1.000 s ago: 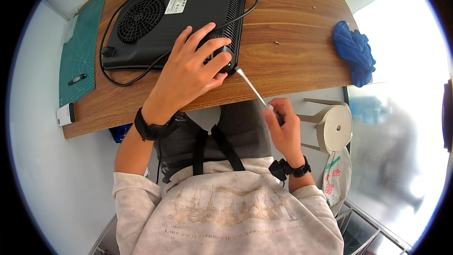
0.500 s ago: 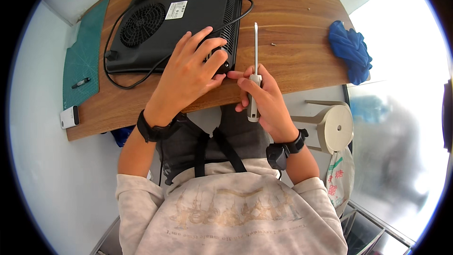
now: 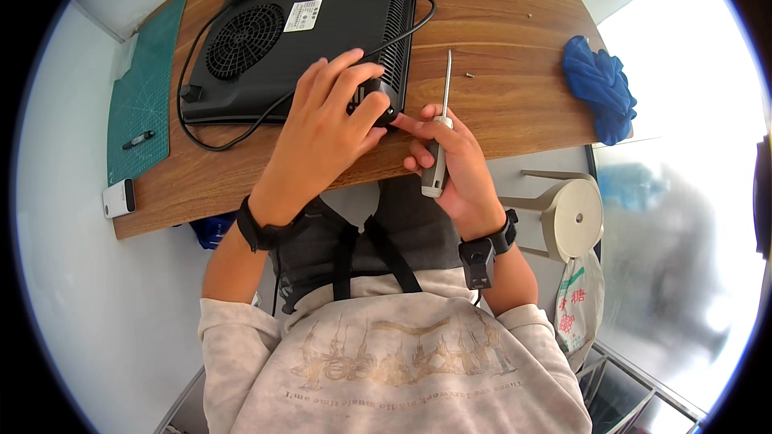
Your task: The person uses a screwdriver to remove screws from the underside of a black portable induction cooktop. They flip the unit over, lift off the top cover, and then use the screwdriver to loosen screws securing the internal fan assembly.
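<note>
1. Screwdriver is in my right hand. Fingers and thumb are closed around its grey handle, and the thin metal shaft points away from me, over the table.
2. The index finger of this same hand is stretched to the near right corner of the black appliance; whether it really touches there, I cannot tell.
3. My left hand lies over this same corner from above, with the fingers spread apart and slightly bent.
4. The appliance lies on the table in front of me, its round fan grille facing up. A black cable runs across it and passes under my left hand.
5. To the right of the appliance lies one small screw, and farther right, a crumpled blue cloth.
6. At the left side, a black pen rests on a green cutting mat.
</note>
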### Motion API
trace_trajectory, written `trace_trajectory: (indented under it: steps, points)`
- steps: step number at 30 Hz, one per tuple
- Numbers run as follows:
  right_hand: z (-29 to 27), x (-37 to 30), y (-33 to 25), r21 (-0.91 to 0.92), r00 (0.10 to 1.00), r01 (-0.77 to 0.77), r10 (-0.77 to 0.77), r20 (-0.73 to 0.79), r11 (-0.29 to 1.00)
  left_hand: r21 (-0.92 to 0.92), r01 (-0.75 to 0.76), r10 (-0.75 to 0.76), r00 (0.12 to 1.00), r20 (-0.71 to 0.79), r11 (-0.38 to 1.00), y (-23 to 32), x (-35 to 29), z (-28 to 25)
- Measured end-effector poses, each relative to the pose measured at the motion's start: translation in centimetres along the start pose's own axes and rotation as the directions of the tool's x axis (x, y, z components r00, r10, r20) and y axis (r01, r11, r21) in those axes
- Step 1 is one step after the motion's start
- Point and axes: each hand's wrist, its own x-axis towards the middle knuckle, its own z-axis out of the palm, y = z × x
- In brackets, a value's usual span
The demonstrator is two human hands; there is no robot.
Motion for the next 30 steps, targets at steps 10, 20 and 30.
trace_trajectory:
  steps: [10,20,30]
  points:
    - [0.4,-0.4,-1.7,-0.17,0.998,0.03,-0.019,0.065,0.985,-0.621,0.546,-0.34,0.531,0.776,-0.563,2.2,-4.6,-1.5]
    - [0.5,-0.6,-2.7,-0.269,0.992,0.068,-0.037,0.119,0.961,-0.484,0.359,-0.224,0.57,0.791,-0.798,2.8,-5.2,-0.2]
    - [0.1,-1.1,-2.1,-0.41,0.99,0.091,-0.04,0.132,0.908,-0.474,0.336,-0.327,0.41,0.851,-0.814,1.5,-4.3,2.0]
